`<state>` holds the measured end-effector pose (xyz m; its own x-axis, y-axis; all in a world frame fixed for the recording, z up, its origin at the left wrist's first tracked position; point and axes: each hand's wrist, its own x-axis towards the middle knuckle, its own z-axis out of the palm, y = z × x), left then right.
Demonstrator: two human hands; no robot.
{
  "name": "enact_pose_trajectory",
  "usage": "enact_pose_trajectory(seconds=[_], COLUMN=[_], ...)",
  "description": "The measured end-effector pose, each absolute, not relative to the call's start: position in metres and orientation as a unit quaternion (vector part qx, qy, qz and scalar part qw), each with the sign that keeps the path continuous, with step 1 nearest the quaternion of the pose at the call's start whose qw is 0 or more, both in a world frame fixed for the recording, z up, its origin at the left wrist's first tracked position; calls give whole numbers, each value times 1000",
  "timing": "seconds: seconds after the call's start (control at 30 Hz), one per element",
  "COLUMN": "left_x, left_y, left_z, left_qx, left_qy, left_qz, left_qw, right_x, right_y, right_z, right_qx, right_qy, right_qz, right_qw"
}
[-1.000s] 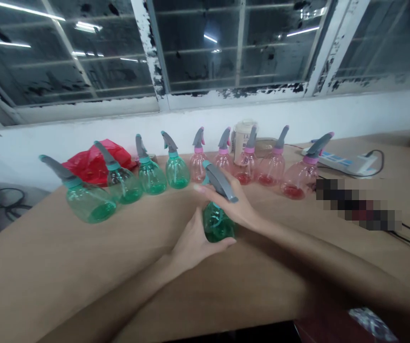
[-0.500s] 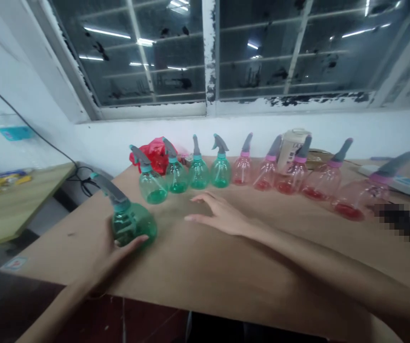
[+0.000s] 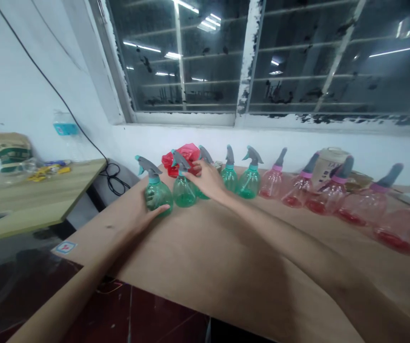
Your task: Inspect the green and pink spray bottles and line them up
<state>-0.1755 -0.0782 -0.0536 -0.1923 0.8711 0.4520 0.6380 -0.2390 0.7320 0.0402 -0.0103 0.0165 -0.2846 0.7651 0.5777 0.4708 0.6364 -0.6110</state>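
Observation:
My left hand (image 3: pixel 151 209) is wrapped round the clear green body of a spray bottle (image 3: pixel 160 193), with the thumb across its front. This bottle has a grey trigger head and stands upright at the left end of a row. My right hand (image 3: pixel 208 178) reaches in from the right, its thumb and fingers closed at the neck of the neighbouring green spray bottle (image 3: pixel 185 193); the far fingertips are partly hidden. Behind that hand, a third green bottle (image 3: pixel 205 153) is mostly covered. Two more green bottles (image 3: pixel 229 178) (image 3: pixel 249 183) stand to its right, green liquid inside.
Several pink spray bottles (image 3: pixel 272 183) with red liquid continue the row rightward. Behind stand a red plastic bag (image 3: pixel 186 151) and a beige carton (image 3: pixel 329 164). The brown table (image 3: pixel 190 257) ends at the front. A side desk (image 3: pixel 47 200) and cable (image 3: pixel 114 178) are at left.
My left hand has carried its green bottle forward to the end of the row. My right hand has moved forward-left to the neighbouring bottle's neck. The view has turned left.

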Motion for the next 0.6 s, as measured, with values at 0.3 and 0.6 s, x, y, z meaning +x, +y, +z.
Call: enact_pose_trajectory(seconds=[0.3, 0.6], left_x=[-179, -177], left_y=[-73, -82], left_z=[-46, -44], left_qx=[676, 691], left_qy=[564, 577], left_qz=[468, 426], left_qw=[70, 89], right_x=[7, 18], right_y=[1, -7], right_z=[40, 43], right_qx=[-457, -475], right_qy=[-793, -814], right_qz=[84, 38], right_qw=[393, 333])
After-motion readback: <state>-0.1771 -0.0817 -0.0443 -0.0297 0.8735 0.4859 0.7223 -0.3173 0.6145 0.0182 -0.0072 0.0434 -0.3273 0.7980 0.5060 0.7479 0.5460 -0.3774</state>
